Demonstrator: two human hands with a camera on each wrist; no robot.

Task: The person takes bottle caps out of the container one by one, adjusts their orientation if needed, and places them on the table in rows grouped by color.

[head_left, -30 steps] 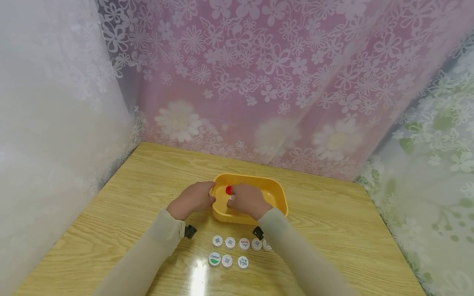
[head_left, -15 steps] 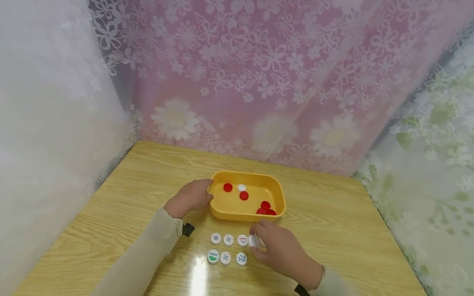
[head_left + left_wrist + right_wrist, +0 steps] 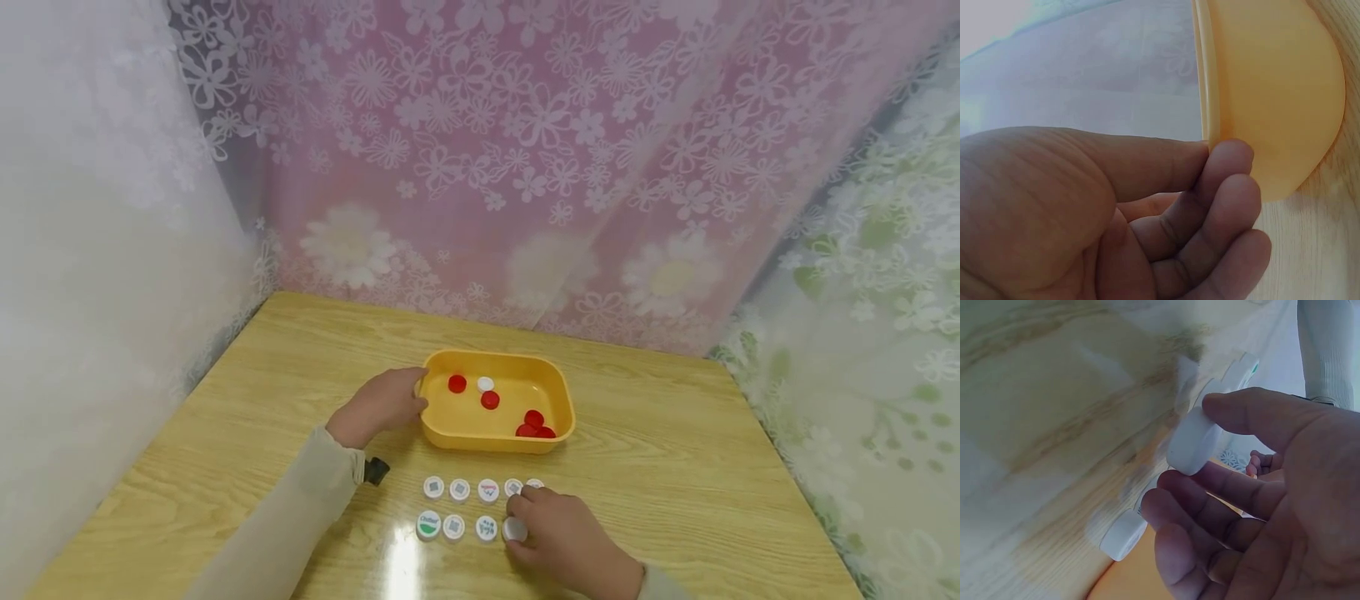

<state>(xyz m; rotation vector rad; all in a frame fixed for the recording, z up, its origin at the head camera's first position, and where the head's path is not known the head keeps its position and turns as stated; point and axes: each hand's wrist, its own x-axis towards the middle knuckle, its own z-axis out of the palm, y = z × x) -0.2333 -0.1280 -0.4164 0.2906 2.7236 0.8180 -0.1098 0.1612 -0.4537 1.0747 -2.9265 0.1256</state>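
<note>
My left hand (image 3: 378, 406) pinches the left rim of a yellow plastic tub (image 3: 483, 445); in the left wrist view, thumb and index finger meet at the tub's rim (image 3: 1207, 75). A white bottle cap (image 3: 514, 529) is pinched in my right hand (image 3: 573, 533), at the right end of the nearer row of caps. The right wrist view shows this cap (image 3: 1190, 442) between thumb and fingers, tilted, close over the table. Inside the tub lie several red bottle caps (image 3: 457, 383) and one white cap (image 3: 485, 384).
Two rows of white bottle caps stand in front of the tub: a farther row with a printed cap (image 3: 488, 491) in it, and a nearer row starting with a green-and-white cap (image 3: 428, 525). Floral curtains (image 3: 465, 167) surround the wooden table (image 3: 315, 342).
My right hand has left the tub and come toward me, carrying a white cap past the farther row to the end of the nearer one. My left hand stays on the tub.
</note>
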